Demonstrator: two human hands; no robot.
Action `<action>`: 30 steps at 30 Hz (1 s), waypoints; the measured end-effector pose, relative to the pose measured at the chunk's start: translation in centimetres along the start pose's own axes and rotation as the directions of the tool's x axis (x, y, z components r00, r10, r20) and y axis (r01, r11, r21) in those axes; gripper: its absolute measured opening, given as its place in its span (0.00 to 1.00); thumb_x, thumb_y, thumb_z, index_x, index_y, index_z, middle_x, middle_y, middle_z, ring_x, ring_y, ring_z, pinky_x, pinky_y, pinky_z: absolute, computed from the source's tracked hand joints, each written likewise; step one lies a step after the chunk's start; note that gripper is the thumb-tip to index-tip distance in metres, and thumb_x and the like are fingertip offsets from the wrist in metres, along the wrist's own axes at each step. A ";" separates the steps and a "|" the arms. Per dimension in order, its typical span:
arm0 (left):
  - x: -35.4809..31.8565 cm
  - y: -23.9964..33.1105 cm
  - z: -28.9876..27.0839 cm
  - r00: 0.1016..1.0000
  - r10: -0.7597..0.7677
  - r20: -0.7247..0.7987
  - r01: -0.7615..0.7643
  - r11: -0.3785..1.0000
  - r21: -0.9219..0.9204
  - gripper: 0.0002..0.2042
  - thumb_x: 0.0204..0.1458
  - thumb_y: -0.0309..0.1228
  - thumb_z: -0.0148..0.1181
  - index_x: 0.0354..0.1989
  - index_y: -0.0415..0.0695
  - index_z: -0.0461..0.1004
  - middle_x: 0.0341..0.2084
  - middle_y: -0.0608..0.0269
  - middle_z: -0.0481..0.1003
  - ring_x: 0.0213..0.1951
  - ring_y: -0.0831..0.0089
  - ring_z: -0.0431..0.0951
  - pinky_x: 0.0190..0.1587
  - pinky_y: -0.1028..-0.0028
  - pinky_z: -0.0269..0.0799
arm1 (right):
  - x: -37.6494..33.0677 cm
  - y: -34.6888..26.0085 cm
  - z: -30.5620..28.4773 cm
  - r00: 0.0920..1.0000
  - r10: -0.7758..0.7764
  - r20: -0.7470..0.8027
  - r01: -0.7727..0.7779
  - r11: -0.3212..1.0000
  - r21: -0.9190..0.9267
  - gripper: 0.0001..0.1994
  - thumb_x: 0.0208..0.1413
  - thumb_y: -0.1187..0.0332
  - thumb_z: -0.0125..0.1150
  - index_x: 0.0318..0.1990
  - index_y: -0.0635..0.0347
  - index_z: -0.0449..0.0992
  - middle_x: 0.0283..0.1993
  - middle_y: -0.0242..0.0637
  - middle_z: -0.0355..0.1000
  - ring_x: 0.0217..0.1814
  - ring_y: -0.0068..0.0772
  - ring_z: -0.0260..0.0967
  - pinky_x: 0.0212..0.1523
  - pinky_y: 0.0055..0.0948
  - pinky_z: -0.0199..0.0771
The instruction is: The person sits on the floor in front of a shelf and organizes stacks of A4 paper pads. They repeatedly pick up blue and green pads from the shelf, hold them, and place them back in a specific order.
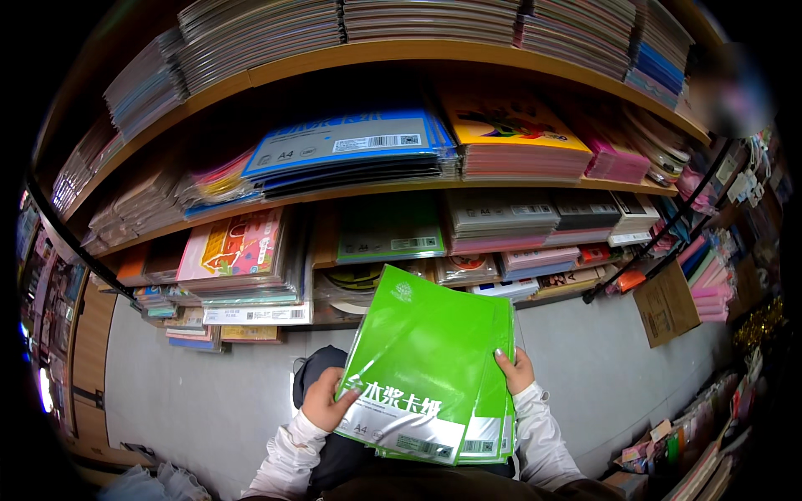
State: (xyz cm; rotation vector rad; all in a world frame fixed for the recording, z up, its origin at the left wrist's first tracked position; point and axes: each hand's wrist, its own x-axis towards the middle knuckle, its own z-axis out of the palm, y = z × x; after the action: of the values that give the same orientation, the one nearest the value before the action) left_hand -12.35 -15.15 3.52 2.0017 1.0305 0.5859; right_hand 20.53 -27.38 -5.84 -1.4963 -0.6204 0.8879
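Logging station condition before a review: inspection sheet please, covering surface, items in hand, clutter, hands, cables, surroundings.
Surface: grey floor below; wooden shelves ahead.
Items in hand: several flat green packs, overlapping and slightly fanned, held over the lap.
Clutter: shelves densely stacked, including a blue-bordered pack and a yellow-orange pack on the middle level.
Hands: left hand grips the packs' left edge, thumb on top; right hand holds the right edge, thumb on top.
Cables: nothing seen.
Surroundings: cardboard box at right; far edges dark or blurred.
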 end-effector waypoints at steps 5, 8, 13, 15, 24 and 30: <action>1.3 -1.9 -1.3 0.996 -0.087 0.031 0.088 0.794 -0.602 0.13 0.48 0.21 0.50 0.43 0.35 0.58 0.34 0.62 0.70 0.36 0.80 0.69 0.39 0.82 0.64 | 0.2 0.2 0.0 1.000 0.006 0.006 -0.006 0.999 0.036 0.17 0.49 0.64 0.58 0.41 0.68 0.66 0.36 0.37 0.70 0.36 0.24 0.66 0.37 0.22 0.66; 2.6 -2.2 -2.5 0.996 -0.051 -0.078 -0.009 0.783 -0.621 0.13 0.48 0.21 0.50 0.43 0.35 0.58 0.34 0.62 0.70 0.36 0.80 0.69 0.40 0.81 0.64 | 0.1 0.0 0.0 1.000 0.002 0.011 -0.002 1.000 -0.007 0.17 0.49 0.64 0.58 0.41 0.68 0.66 0.37 0.38 0.70 0.36 0.24 0.66 0.37 0.22 0.67; 6.9 -5.2 -3.6 0.978 -0.050 -0.204 -0.064 0.855 -0.515 0.10 0.47 0.19 0.49 0.39 0.36 0.62 0.32 0.62 0.68 0.35 0.79 0.67 0.39 0.81 0.63 | 0.1 0.0 -0.1 0.999 0.027 0.018 -0.028 0.999 0.032 0.18 0.49 0.64 0.58 0.42 0.68 0.66 0.37 0.38 0.70 0.36 0.25 0.66 0.37 0.23 0.67; 9.8 -5.5 -3.4 0.973 -0.044 -0.225 -0.077 0.860 -0.504 0.11 0.46 0.19 0.51 0.39 0.36 0.62 0.32 0.62 0.68 0.35 0.79 0.67 0.39 0.81 0.63 | 0.2 -0.1 -0.1 0.999 0.029 0.018 -0.030 0.999 0.040 0.18 0.49 0.64 0.58 0.42 0.68 0.66 0.37 0.38 0.70 0.36 0.25 0.66 0.37 0.23 0.66; 22.6 -3.5 -2.7 0.924 -0.170 -0.341 0.198 0.979 0.049 0.22 0.38 0.33 0.62 0.39 0.32 0.66 0.27 0.51 0.72 0.34 0.63 0.72 0.41 0.74 0.65 | 0.3 -0.1 -0.1 0.999 0.034 0.021 -0.034 0.999 -0.002 0.18 0.48 0.63 0.58 0.42 0.69 0.66 0.37 0.38 0.70 0.36 0.25 0.66 0.37 0.23 0.67; 22.7 -2.5 -0.2 0.829 0.195 -0.524 0.072 0.892 0.446 0.24 0.33 0.38 0.63 0.42 0.44 0.68 0.42 0.40 0.64 0.43 0.46 0.64 0.46 0.64 0.63 | 0.6 0.2 0.1 0.999 0.051 0.015 -0.051 0.999 0.001 0.18 0.48 0.63 0.58 0.41 0.69 0.67 0.36 0.38 0.70 0.36 0.25 0.66 0.37 0.22 0.67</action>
State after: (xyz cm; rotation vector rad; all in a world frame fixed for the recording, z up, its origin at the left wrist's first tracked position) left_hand -0.88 4.55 2.51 2.3327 1.5724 1.1000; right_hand 20.78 -26.91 -6.13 -1.5112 -0.5943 0.9391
